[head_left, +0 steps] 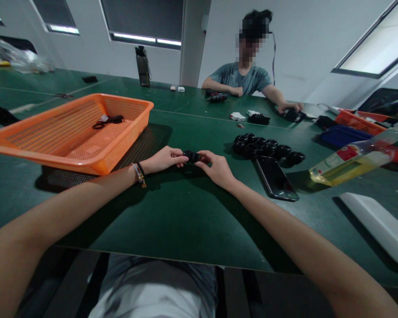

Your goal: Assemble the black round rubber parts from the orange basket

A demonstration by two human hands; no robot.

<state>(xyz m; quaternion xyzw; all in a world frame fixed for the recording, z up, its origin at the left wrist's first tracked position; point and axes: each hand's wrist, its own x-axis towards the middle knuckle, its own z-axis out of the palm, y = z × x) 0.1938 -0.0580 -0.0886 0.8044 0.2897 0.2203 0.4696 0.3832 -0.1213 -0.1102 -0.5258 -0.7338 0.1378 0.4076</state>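
Small black part (191,157), glossy in places and mostly covered by fingers, is held between the two hands near the middle of the worktop (182,221); whether it is one piece or two joined cannot be told, nor whether it touches the surface. The likeliest trouble is a slip: only fingertips grip it, so an uneven pull or twist could make it spring loose and drop. If it rolled towards 2 o'clock, it could get lost among the cluster of black round parts (271,147), similar in colour.

The left hand (166,160), at the part's 9 o'clock, is closed on that end, thumb and fingers pressed together. The right hand (218,168), at its 3 o'clock, pinches the other end between thumb and forefinger, with a gap left inside the curl.

Farther out, the orange basket (101,167) stands at 10 o'clock with a dark cord-like item (114,119) inside. A black phone (276,179) lies between 3 and 4 o'clock, just beside the round parts; a careless sweep of the right forearm might knock it. A bottle of yellow liquid (345,163) is at 3 o'clock, and a co-worker (242,79) sits towards 1 o'clock.
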